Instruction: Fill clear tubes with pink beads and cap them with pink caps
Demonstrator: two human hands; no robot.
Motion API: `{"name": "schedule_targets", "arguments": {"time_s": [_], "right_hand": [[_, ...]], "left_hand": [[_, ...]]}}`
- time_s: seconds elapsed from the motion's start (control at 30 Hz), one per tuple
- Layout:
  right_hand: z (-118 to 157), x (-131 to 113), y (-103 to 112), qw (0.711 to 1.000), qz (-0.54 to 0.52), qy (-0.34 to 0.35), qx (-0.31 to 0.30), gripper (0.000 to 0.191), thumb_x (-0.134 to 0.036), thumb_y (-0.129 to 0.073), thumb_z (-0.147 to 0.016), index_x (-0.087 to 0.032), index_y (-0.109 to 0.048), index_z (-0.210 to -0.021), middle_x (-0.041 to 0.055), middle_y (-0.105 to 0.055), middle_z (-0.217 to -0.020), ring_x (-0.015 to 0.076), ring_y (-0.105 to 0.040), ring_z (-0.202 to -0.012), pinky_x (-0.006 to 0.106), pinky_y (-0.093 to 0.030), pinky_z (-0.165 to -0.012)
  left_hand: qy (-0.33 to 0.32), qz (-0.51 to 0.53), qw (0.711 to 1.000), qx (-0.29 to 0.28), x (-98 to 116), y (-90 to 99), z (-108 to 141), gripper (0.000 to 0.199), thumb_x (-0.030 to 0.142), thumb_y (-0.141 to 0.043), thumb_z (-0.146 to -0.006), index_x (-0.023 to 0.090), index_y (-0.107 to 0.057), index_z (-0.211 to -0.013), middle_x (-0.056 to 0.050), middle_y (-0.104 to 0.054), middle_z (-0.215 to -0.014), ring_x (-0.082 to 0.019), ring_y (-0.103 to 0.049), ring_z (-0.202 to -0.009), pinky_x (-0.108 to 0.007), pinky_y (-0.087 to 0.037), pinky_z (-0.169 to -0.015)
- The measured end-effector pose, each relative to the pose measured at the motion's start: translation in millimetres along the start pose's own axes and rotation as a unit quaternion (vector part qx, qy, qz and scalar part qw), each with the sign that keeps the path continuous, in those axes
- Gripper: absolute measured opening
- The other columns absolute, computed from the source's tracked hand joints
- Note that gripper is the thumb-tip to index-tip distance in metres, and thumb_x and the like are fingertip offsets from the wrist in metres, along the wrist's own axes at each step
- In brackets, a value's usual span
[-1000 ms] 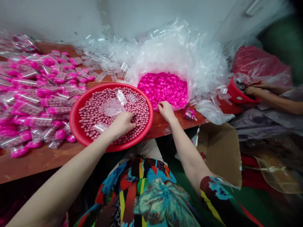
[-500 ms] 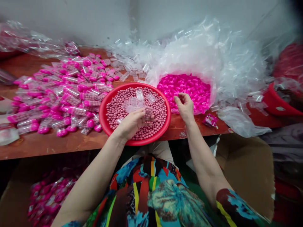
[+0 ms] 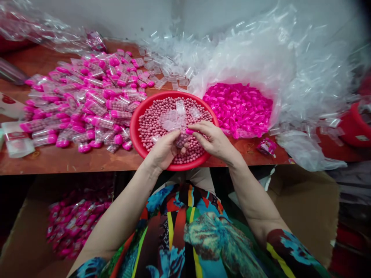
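Observation:
Over a red basin (image 3: 133, 129) of pink beads (image 3: 153, 116), my left hand (image 3: 166, 150) is closed around a small clear container (image 3: 182, 139) with beads inside. My right hand (image 3: 213, 139) pinches a bright pink cap (image 3: 189, 131) between thumb and fingers, close to the container's end. Whether cap and container touch, I cannot tell. Several clear empty containers (image 3: 174, 119) lie on the beads just beyond my hands. Right of the basin, a plastic bag (image 3: 276, 104) stands open with a heap of pink caps (image 3: 240, 108) in it.
A large pile of filled, pink-capped containers (image 3: 87, 100) covers the left of the red-brown table (image 3: 87, 164). Loose clear containers (image 3: 166, 69) lie behind the basin. Below the edge are a carton with pink packets (image 3: 77, 224) and another carton (image 3: 307, 208). A red tub (image 3: 355, 125) stands right.
My right hand has come left from beside the pink caps to my left hand, and a pink cap now shows in its fingers. The view has shifted slightly.

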State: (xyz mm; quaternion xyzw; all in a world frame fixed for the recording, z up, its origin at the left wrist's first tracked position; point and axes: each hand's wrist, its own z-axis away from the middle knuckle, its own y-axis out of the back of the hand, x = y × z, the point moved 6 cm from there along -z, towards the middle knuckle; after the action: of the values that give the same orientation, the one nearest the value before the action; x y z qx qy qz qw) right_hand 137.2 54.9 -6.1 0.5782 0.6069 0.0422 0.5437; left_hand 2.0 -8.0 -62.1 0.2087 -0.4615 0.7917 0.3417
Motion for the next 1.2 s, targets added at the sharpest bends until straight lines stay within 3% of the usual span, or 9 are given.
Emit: {"name": "schedule_targets", "arguments": {"time_s": [0.13,0.23,0.33,0.43,0.53,0.8,0.97,1.2], "right_hand": [[-3,-1,7,0.993,0.067,0.056,-0.085,0.028,-0.020,-0.054,-0.106,-0.023,-0.073,-0.127,0.0106,-0.073,-0.115,0.0242,-0.063,-0.111,0.044,-0.052,-0.103],[-5,9,10,0.980,0.156,0.053,-0.110,0.030,-0.017,-0.057,-0.104,-0.026,-0.074,-0.127,0.0101,-0.074,-0.117,0.0266,-0.060,-0.111,0.049,-0.046,-0.105],[-5,19,9,0.981,0.187,-0.001,-0.053,0.028,-0.015,-0.061,-0.101,-0.021,-0.076,-0.124,0.0134,-0.075,-0.119,0.0292,-0.062,-0.112,0.051,-0.045,-0.103],[-3,20,2,0.995,0.034,-0.077,0.061,0.025,-0.019,-0.061,-0.101,-0.018,-0.075,-0.122,0.0130,-0.076,-0.119,0.0248,-0.067,-0.112,0.043,-0.051,-0.102],[1,14,-12,0.978,-0.115,-0.124,0.125,0.021,-0.026,-0.063,-0.101,-0.019,-0.076,-0.115,0.0088,-0.077,-0.115,0.0206,-0.070,-0.109,0.036,-0.055,-0.101],[2,-4,-26,0.972,-0.110,-0.113,0.174,0.020,-0.031,-0.060,-0.101,-0.032,-0.079,-0.108,0.0065,-0.072,-0.105,0.0247,-0.069,-0.104,0.044,-0.059,-0.097],[5,-4,-31,0.952,-0.115,-0.154,0.240,0.020,-0.033,-0.060,-0.100,-0.030,-0.078,-0.108,0.0066,-0.073,-0.102,0.0256,-0.070,-0.103,0.046,-0.060,-0.097],[0,-10,-27,0.973,-0.066,-0.118,0.187,0.023,-0.030,-0.057,-0.103,-0.032,-0.078,-0.111,0.0070,-0.073,-0.103,0.0241,-0.071,-0.102,0.042,-0.062,-0.094]], "left_hand": [[-0.038,-0.051,0.998,0.003,-1,2.9,0,0.024,0.016,-0.052,-0.103,0.013,-0.069,-0.086,-0.003,-0.067,-0.076,-0.013,-0.060,-0.061,-0.022,-0.043,-0.050],[-0.053,-0.063,0.997,0.004,-2,4.5,-2,0.026,0.019,-0.054,-0.103,0.013,-0.068,-0.082,-0.005,-0.067,-0.075,-0.012,-0.058,-0.059,-0.022,-0.041,-0.050],[-0.045,-0.040,0.998,-0.007,-2,4.0,-2,0.027,0.021,-0.052,-0.103,0.012,-0.067,-0.082,-0.006,-0.066,-0.073,-0.012,-0.056,-0.056,-0.022,-0.042,-0.051],[-0.026,-0.015,0.999,-0.029,-1,1.6,0,0.025,0.019,-0.050,-0.102,0.011,-0.069,-0.088,-0.007,-0.067,-0.076,-0.014,-0.060,-0.060,-0.024,-0.047,-0.053],[-0.033,0.009,0.998,-0.056,0,-0.3,2,0.018,0.014,-0.054,-0.100,0.010,-0.072,-0.097,-0.008,-0.069,-0.087,-0.016,-0.066,-0.071,-0.024,-0.051,-0.057],[-0.082,0.019,0.994,-0.065,-2,0.0,5,0.017,0.012,-0.058,-0.100,0.013,-0.073,-0.093,-0.003,-0.062,-0.085,-0.010,-0.058,-0.067,-0.018,-0.043,-0.052],[-0.093,0.017,0.994,-0.061,-2,-1.5,7,0.017,0.014,-0.059,-0.100,0.015,-0.072,-0.090,-0.003,-0.062,-0.082,-0.011,-0.056,-0.067,-0.019,-0.041,-0.052],[-0.082,0.020,0.995,-0.055,0,-1.9,8,0.016,0.013,-0.058,-0.101,0.016,-0.070,-0.091,-0.002,-0.060,-0.082,-0.011,-0.057,-0.068,-0.019,-0.042,-0.054]]}}
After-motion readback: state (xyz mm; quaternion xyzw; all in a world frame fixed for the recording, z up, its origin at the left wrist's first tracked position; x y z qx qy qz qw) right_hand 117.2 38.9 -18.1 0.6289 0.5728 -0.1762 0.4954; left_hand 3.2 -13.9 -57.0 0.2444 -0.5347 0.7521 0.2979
